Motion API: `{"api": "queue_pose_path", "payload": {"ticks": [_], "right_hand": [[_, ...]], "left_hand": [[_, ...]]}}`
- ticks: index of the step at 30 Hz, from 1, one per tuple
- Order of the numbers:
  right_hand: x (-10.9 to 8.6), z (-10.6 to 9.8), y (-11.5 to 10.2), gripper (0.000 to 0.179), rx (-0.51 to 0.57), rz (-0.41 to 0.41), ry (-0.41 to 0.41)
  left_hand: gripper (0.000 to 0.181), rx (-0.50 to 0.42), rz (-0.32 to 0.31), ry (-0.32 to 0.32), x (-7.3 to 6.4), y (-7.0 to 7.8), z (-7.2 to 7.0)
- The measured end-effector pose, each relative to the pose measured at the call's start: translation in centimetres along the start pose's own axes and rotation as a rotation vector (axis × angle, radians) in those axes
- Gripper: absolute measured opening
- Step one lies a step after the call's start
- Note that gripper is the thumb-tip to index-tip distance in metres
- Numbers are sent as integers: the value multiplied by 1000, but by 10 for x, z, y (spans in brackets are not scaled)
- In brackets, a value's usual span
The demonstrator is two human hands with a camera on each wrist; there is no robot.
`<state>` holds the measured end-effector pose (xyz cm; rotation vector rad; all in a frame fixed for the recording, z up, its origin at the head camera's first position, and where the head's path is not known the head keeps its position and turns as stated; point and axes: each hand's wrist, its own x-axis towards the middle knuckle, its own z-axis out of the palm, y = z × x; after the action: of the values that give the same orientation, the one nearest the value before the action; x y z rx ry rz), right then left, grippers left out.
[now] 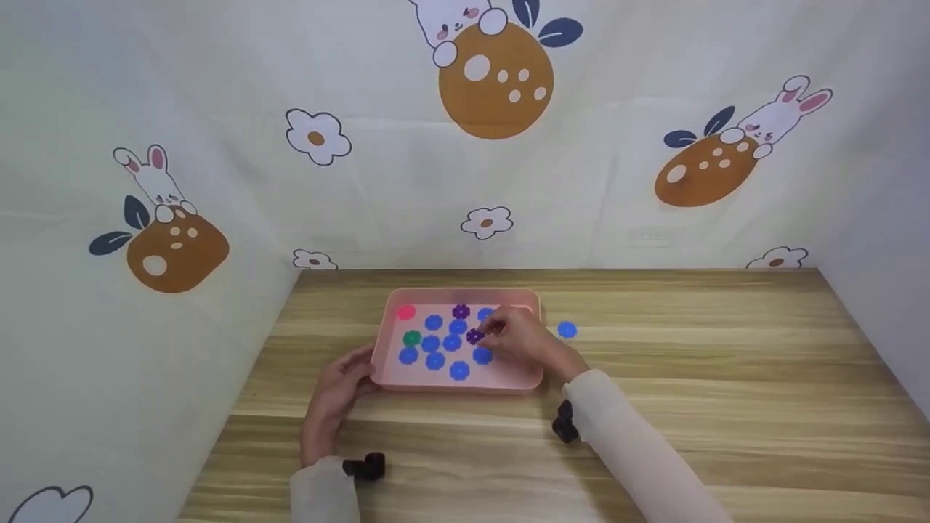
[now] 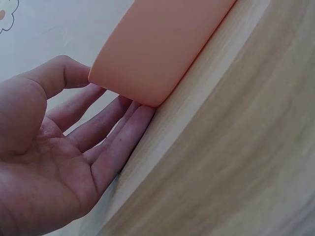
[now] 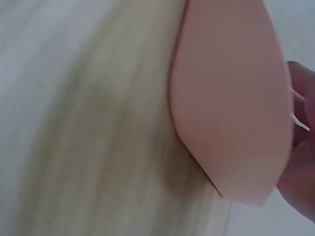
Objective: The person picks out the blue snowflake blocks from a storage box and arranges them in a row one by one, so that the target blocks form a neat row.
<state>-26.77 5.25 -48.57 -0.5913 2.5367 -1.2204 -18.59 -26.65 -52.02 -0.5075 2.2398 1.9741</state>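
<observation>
A pink tray [image 1: 458, 387] lies on the table with several flower-shaped plastic pieces in it: mostly blue ones such as this blue flower piece [image 1: 459, 370], plus a green flower piece [image 1: 412, 338], a pink flower piece [image 1: 406, 312] and a purple flower piece [image 1: 461, 311]. My left hand [image 1: 336, 388] holds the tray's left side, thumb at the rim and fingers against the outer wall. Over the tray's right half, my right hand [image 1: 519, 338] pinches a second purple flower piece [image 1: 474, 336] at its fingertips. In the right wrist view the tray wall [image 3: 231, 98] hides those fingertips.
One blue flower piece [image 1: 567, 330] lies on the wooden table [image 1: 654, 392] to the right of the tray. Behind and beside the table hang pale cloth walls [image 1: 407, 196] printed with rabbits and flowers. A black wrist camera [image 1: 565, 423] sits at the right cuff, another at the left.
</observation>
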Motion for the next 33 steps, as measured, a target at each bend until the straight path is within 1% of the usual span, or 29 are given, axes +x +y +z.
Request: {"api": "queue_pose_path", "payload": {"ticks": [3, 6, 8, 10, 12, 15, 23, 29, 31, 33], "right_hand": [[-1, 9, 2, 26, -23, 10, -6], [-2, 12, 3, 29, -46, 25, -30], [-3, 14, 3, 31, -78, 33, -51], [-3, 15, 3, 33, -108, 53, -64], [-3, 16, 3, 34, -149, 59, -63], [-2, 16, 3, 33, -177, 66, -53], [-5, 17, 6, 30, -185, 67, -62], [-4, 17, 3, 29, -159, 125, -77], [-3, 18, 2, 30, -159, 141, -79], [-1, 18, 2, 30, -182, 134, -65]], "left_hand": [[44, -32, 21, 1, -1, -3, -2], [44, -55, 43, 3, -1, -4, -2], [44, -60, 39, 2, -1, -5, -2], [44, -39, 22, 2, -2, -4, -2], [44, -29, 5, 1, -1, -3, -2], [44, -26, 1, -3, 0, -3, -2], [44, -23, 15, -10, -1, -6, -1], [43, -15, 12, -26, -1, -4, -2], [43, -12, 11, -18, 0, -3, -3], [43, -31, 32, -13, 1, -2, -3]]}}
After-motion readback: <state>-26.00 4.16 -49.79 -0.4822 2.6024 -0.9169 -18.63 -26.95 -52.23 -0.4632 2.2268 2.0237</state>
